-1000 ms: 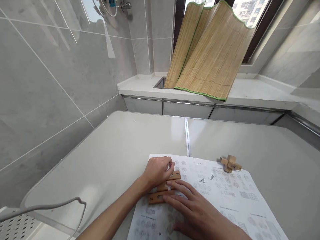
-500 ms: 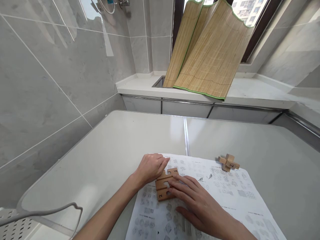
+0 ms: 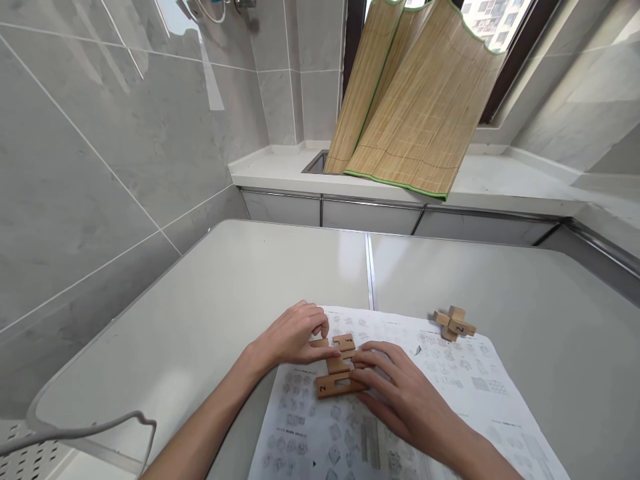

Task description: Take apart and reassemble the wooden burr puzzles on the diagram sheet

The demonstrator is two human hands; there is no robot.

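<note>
Several flat wooden puzzle pieces with cut-out notches lie on a printed sheet (image 3: pixel 345 427). My left hand (image 3: pixel 295 335) is closed, with a small notched piece (image 3: pixel 319 343) between its curled fingers and its thumb. Its thumb tip reaches a middle piece (image 3: pixel 337 365). From the right, my right hand (image 3: pixel 400 387) closes on the right end of the slotted piece marked 2 (image 3: pixel 327 386); its upper fingers touch the middle piece. Above them lies a notched piece marked 3 (image 3: pixel 344 343). The fingers hide the pieces' right ends.
An assembled wooden cross puzzle (image 3: pixel 454 325) stands on the sheet's upper right edge. The white table (image 3: pixel 280 267) has a metal seam down its middle. A white perforated basket (image 3: pixel 30 453) is at lower left. Beyond are a counter (image 3: pixel 280 175) and a bamboo mat (image 3: pixel 410 120).
The wooden pieces, which lay close together, are now spread apart. My left hand has shifted left and its thumb has stretched out. My right hand's fingers have curled around the lower pieces' ends.
</note>
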